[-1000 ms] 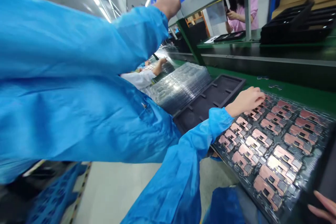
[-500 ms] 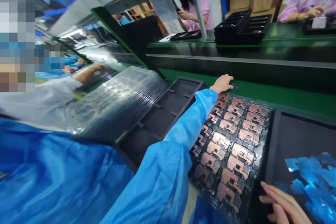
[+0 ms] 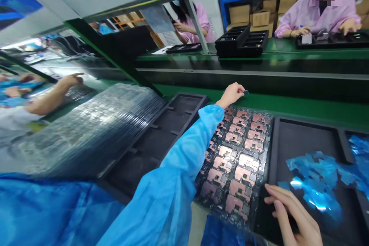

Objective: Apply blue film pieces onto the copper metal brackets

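Note:
My left hand (image 3: 231,94) reaches past the far edge of a clear plastic tray (image 3: 266,153) and pinches a small dark bluish piece (image 3: 245,92) between thumb and fingertips. Pink-copper circuit boards (image 3: 238,190) sit in rows in that tray; my blue sleeve covers part of its left side. Close to the tray's near right edge, my right hand (image 3: 295,217) is open, fingers stretched out and thumb apart, with nothing visible in it. Beyond its fingertips, scraps of blue film (image 3: 319,184) lie heaped in a black tray (image 3: 305,132).
To the left stand another black tray (image 3: 180,128) with compartments and a tall stack of clear plastic trays (image 3: 115,115). A dark ledge (image 3: 259,82) runs behind the green bench. Two people in pink sit across it, and a co-worker's arm (image 3: 54,92) reaches in at left.
My left hand's spread fingers have closed on the small piece that lay at the bench's back. The camera view has turned right, so more blue film shows. My right hand stays open.

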Demonstrator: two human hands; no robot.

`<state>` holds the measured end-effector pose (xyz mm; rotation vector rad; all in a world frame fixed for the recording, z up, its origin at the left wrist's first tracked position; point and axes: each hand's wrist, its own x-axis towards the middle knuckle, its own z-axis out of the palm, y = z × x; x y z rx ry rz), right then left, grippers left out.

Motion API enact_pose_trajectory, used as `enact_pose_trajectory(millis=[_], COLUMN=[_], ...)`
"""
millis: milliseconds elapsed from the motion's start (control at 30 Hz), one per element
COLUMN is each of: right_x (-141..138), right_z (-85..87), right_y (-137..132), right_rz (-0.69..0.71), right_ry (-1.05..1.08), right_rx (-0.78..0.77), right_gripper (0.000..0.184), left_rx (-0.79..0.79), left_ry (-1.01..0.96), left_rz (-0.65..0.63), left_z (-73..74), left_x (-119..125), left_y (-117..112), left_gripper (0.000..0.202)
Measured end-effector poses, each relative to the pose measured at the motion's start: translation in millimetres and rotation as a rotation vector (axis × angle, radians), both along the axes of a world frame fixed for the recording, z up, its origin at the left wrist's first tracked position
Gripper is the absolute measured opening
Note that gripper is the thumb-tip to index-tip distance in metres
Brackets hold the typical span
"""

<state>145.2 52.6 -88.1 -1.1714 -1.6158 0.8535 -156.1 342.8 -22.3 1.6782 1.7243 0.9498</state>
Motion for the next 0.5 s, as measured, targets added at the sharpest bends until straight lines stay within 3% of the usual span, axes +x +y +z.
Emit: enact_pose_trajectory(millis=[133,233,300,400,500], right_x=[1.9,-5.8,-12.0,-17.1,-16.7], right_z=[24.2,47.3,57.9,62.8,57.9], right_y=[7.3,14.0,20.1,24.3,17.9], right_rz=[0.026,-0.056,-0.078,-0.059,-0.048], right_ry=[0.075,0.165,0.215,0.244,0.288], right_rx=[0.083,0.038,-0.005,-0.034,-0.003], right_gripper=[0.037,0.042,0.041,0.025,0.005], left_rx=[-0.075,-0.256,-0.316,-0.311,-0.27], left_ry=[-0.218,-0.457,-0.515,-0.516,-0.496], left_rz=[-0.094,-0.177,-0.18,-0.126,-0.041], left_z=[27.9,43.8,51.7,55.4,50.9], left_x=[34.8,64.1,82.8,107.5,124.2], left_y=[-87.0,-164.9,-209.2,-255.6,-281.7], left_gripper=[0.008,0.017,0.019,0.018,0.016])
